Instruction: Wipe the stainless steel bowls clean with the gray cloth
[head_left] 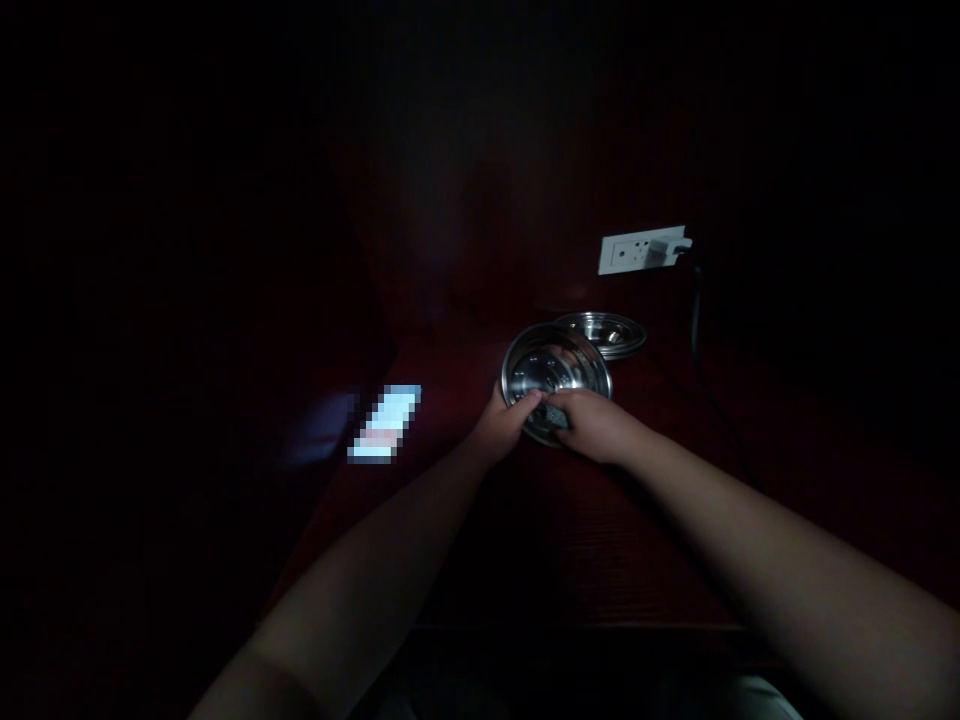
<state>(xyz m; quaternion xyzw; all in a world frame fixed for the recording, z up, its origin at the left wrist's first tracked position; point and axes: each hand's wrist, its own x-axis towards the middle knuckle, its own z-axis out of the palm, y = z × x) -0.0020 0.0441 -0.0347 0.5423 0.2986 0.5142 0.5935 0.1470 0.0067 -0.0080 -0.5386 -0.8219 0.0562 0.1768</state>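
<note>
Bowl (551, 372) of shiny metal, round and deep, is at the middle of the view, over the dark red table (600, 530), tilted so that its open inside shows; whether its base touches the tabletop cannot be told. The left hand (504, 425) grips it at the near left side, thumb laid over the rim and pointing inward, the other fingers mostly hidden behind the wall. The right hand (598, 425) is at the near right side, its fingers bent, with one reaching in towards the left thumb. A small grey patch (555, 416) shows beside these fingers; what it is, and whether the right hand grips it or the metal, cannot be told. Just behind and to the right, partly overlapped in the view, a wide, shallow metal dish (621, 337) rests on the table. Well apart to the left lies a bright, blurred rectangle (386, 424), slanted, near the table's left edge. On the wall beyond, to the right, is a white socket (621, 256) with a plug (670, 246) in its right side, and a dark cord (696, 315) hangs just beside it. Much of the surroundings is too dark to make out.
</note>
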